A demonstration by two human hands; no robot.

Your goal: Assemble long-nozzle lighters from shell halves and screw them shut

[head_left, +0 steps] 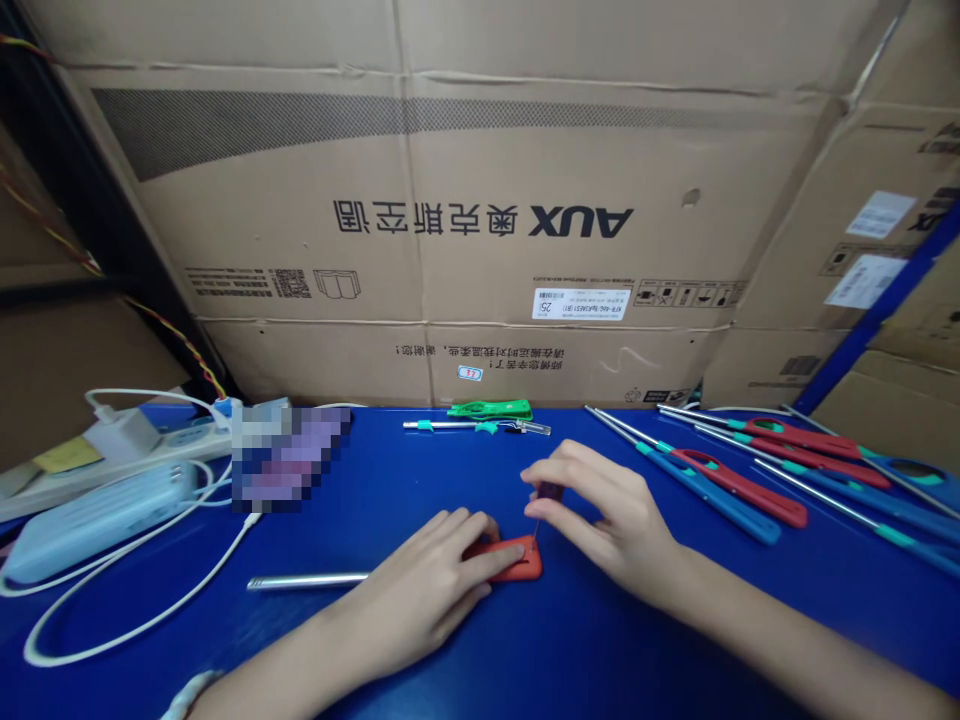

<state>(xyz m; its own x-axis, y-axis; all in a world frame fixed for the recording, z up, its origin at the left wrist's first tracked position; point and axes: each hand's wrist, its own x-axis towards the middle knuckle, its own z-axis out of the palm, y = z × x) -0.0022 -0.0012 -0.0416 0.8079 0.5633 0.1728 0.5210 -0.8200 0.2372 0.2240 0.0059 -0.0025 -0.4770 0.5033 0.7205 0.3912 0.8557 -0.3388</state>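
Large cardboard boxes (465, 200) stand stacked like a wall behind the blue table (375, 480).

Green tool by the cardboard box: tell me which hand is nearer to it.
Right. The right hand lies just in front of the green tool, slightly to its right; the left hand rests farther back toward the person, on the red handle.
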